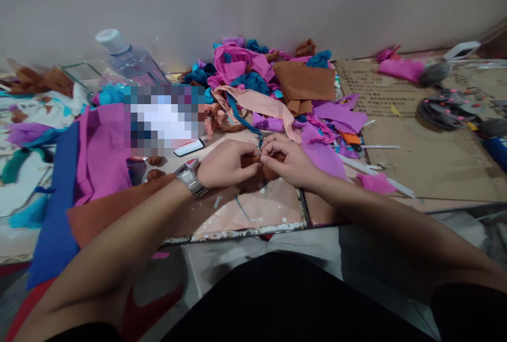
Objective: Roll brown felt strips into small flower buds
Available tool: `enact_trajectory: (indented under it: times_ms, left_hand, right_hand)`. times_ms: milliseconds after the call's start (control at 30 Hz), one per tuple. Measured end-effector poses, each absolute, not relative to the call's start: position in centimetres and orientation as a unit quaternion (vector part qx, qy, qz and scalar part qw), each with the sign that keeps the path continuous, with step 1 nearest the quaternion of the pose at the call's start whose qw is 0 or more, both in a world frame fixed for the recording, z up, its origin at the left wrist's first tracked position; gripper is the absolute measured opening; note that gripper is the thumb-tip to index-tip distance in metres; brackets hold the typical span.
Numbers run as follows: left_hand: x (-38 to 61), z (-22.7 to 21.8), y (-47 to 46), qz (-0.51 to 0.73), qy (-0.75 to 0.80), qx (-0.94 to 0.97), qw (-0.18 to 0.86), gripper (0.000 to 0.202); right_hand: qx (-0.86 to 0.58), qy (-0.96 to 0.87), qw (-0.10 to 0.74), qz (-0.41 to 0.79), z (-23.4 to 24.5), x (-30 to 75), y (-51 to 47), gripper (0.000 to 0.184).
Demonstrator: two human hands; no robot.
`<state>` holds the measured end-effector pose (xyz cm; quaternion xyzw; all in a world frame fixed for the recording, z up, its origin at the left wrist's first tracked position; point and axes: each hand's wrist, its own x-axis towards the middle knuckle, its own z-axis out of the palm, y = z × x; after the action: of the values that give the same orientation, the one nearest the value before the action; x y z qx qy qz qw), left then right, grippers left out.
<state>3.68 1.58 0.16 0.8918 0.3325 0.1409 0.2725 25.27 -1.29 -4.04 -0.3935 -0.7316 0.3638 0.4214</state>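
My left hand [229,164], with a metal watch [191,176] on its wrist, meets my right hand [291,161] over the front of the table. Both are closed, thumbs and fingertips pinched together on a small brown crepe-like piece [250,161] that the fingers mostly hide. Left of my left hand lie two crumpled brown balls [155,175] and a white piece with a black edge [189,147]. A long brown sheet [119,210] passes beneath my left forearm. Purple sheet material [322,154] lies just beyond my right hand.
Behind my hands rises a heap of pink, teal and brown scraps [249,70]. A clear bottle with a white cap [134,62] stands back left, near a blurred-out patch. Blue and magenta sheets [105,146] lie left. Cardboard [396,146] on the right carries dark decorated items [447,107] and white strips.
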Motion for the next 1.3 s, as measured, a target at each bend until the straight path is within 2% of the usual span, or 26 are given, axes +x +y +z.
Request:
enact_trajectory:
  times_ms: [433, 633, 833, 1033, 1300]
  left_hand:
    - [3.8, 0.6, 1.4, 0.128, 0.325, 0.908, 0.232, 0.018]
    - [3.6, 0.7, 1.5, 0.155, 0.322, 0.895, 0.268, 0.029]
    - [3.6, 0.5, 1.5, 0.16, 0.313, 0.901, 0.253, 0.026]
    - [2.7, 0.8, 2.8, 0.154, 0.32, 0.89, 0.285, 0.035]
    - [0.2, 1.1, 5.7, 0.086, 0.345, 0.88, 0.316, 0.04]
  right_hand:
    - [-0.398, -0.736, 0.416, 0.357, -4.5, 25.3, -1.0, 0.01]
    - [-0.395, -0.731, 0.425, 0.359, -4.5, 25.5, -1.0, 0.009]
    - [-0.386, -0.734, 0.428, 0.359, -4.7, 25.4, -0.9, 0.012]
    - [-0.41, -0.713, 0.443, 0.356, -4.2, 25.7, -0.9, 0.011]
    - [-0.474, -0.67, 0.409, 0.4, -3.7, 26.4, -0.5, 0.012]
